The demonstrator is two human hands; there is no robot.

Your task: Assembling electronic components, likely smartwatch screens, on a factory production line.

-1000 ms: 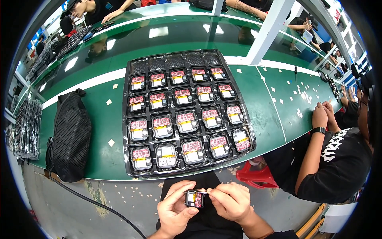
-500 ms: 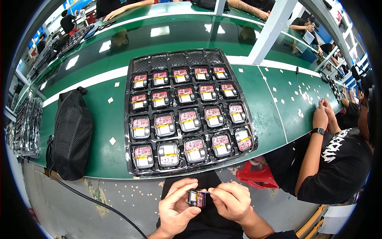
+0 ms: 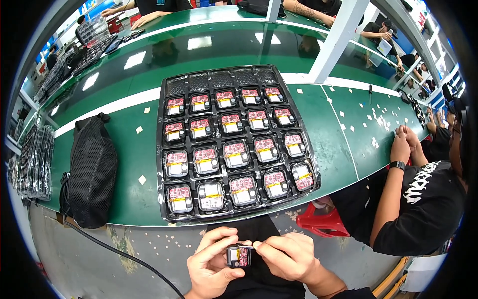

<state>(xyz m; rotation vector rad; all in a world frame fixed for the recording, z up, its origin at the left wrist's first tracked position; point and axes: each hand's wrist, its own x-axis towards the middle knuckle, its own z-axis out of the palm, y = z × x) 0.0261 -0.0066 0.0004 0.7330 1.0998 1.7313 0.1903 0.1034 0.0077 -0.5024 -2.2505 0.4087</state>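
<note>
Two hands, one left [image 3: 211, 266] and one right [image 3: 290, 256], hold one device [image 3: 239, 256] and one thin tool [image 3: 247, 246]. One black tray [image 3: 191, 164] carries twenty devices in four rows of five: nineteen red-boarded [image 3: 236, 154], one white-boarded [image 3: 210, 196]. Its far row has five pockets [image 3: 221, 78]. Left of it on the table are one bag [image 3: 91, 172] and three pale squares [image 3: 142, 180]; those at right are too many to count.

Black mesh bag [image 3: 92, 174] on green table [image 3: 133, 205]; red stool [image 3: 328, 222] near co-worker [image 3: 423, 214]; black cable [image 3: 128, 256] lower left.
</note>
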